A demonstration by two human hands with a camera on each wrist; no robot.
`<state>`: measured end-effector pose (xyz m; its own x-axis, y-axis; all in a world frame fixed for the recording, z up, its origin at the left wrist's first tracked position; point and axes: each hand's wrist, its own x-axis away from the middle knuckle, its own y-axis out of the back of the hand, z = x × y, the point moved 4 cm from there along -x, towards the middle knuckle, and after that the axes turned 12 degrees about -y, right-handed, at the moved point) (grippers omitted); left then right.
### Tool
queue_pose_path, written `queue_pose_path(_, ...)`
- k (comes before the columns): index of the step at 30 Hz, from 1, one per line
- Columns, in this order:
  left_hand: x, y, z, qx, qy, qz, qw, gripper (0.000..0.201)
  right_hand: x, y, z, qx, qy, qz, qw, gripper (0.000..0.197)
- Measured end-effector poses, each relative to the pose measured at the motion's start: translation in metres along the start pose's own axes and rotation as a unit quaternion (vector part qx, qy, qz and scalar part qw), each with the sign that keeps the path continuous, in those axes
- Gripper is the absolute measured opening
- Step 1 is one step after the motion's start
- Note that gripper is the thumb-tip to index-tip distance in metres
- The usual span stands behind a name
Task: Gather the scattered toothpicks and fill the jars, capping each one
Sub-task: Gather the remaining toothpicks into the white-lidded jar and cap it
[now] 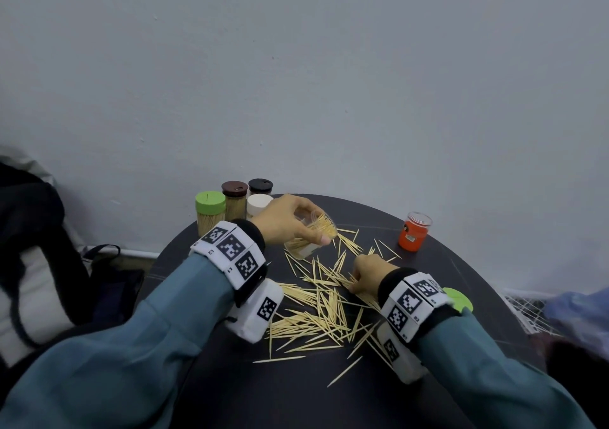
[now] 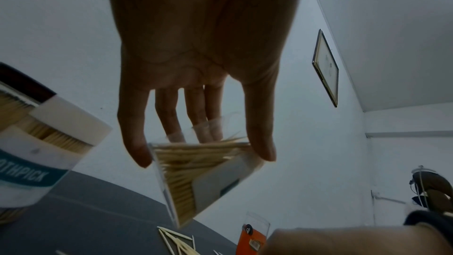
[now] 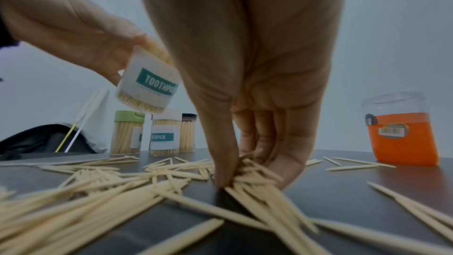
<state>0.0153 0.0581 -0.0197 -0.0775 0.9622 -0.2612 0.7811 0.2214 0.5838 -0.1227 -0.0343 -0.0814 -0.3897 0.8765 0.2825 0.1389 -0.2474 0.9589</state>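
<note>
My left hand (image 1: 290, 221) grips a clear, uncapped toothpick jar (image 1: 309, 237), tilted above the dark round table (image 1: 468, 280) and partly filled; its label reads TOOTHPICK (image 3: 157, 86). In the left wrist view my fingers (image 2: 259, 143) wrap the jar (image 2: 201, 177) from above. My right hand (image 1: 365, 277) pinches a bunch of toothpicks (image 3: 252, 179) against the tabletop. Many loose toothpicks (image 1: 316, 313) lie scattered between my wrists. Several capped, full jars (image 1: 235, 204) stand at the table's far left edge.
An orange-labelled clear jar (image 1: 413, 231), without a cap, stands at the far right of the table. A green lid (image 1: 458, 298) lies by my right wrist. A dark bag (image 1: 39, 247) sits left of the table, a white wire rack (image 1: 524, 310) at right.
</note>
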Motion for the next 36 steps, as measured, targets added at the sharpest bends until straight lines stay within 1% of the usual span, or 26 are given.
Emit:
queue_pose_path(6, -0.005, -0.003, -0.003, 0.004, -0.003, 0.005, 1.0, 0.053, -0.003, 0.003, -0.006, -0.039, 0.011, 0.005, 0.999, 0.035)
queue_pose_path(11, -0.004, -0.003, -0.007, 0.014, -0.016, 0.004, 1.0, 0.052, -0.006, 0.014, -0.015, -0.118, 0.014, -0.008, 0.993, 0.03)
queue_pose_path(14, -0.003, -0.003, -0.007, 0.015, -0.014, 0.002, 1.0, 0.053, -0.005, 0.019, -0.021, -0.19, 0.017, -0.006, 0.982, 0.022)
queue_pose_path(17, -0.001, -0.004, -0.007, 0.015, -0.015, 0.004, 1.0, 0.053, 0.0, 0.025, -0.025, -0.326, 0.049, 0.007, 0.944, 0.01)
queue_pose_path(20, 0.0, -0.006, -0.005, 0.014, -0.011, 0.013, 1.0, 0.052, 0.005, 0.03, -0.029, -0.407, 0.069, 0.007, 0.911, 0.003)
queue_pose_path(22, 0.001, -0.006, -0.003, 0.012, -0.008, 0.015, 1.0, 0.052, 0.007, 0.034, -0.029, -0.45, 0.081, -0.013, 0.889, 0.009)
queue_pose_path(24, 0.003, -0.007, -0.002, 0.013, -0.007, 0.017, 1.0, 0.052, 0.01, 0.042, -0.029, -0.508, 0.087, -0.044, 0.856, 0.014)
queue_pose_path(28, 0.005, -0.007, -0.001, 0.023, -0.001, 0.022, 1.0, 0.055, 0.024, 0.066, -0.017, -0.598, 0.127, -0.085, 0.787, 0.012)
queue_pose_path(31, 0.007, -0.009, 0.002, 0.035, 0.009, 0.025, 0.999, 0.056, 0.034, 0.081, -0.004, -0.636, 0.151, -0.121, 0.747, 0.016)
queue_pose_path(33, 0.008, -0.009, 0.003, 0.045, 0.012, 0.027, 0.999, 0.054, 0.036, 0.085, 0.007, -0.648, 0.163, -0.132, 0.732, 0.018)
queue_pose_path(34, 0.008, -0.009, 0.003, 0.052, 0.012, 0.026, 0.998, 0.053, 0.038, 0.085, 0.013, -0.643, 0.169, -0.137, 0.735, 0.017)
queue_pose_path(36, 0.008, -0.008, 0.003, 0.07, 0.01, 0.018, 0.997, 0.048, 0.039, 0.079, 0.023, -0.61, 0.173, -0.153, 0.758, 0.015)
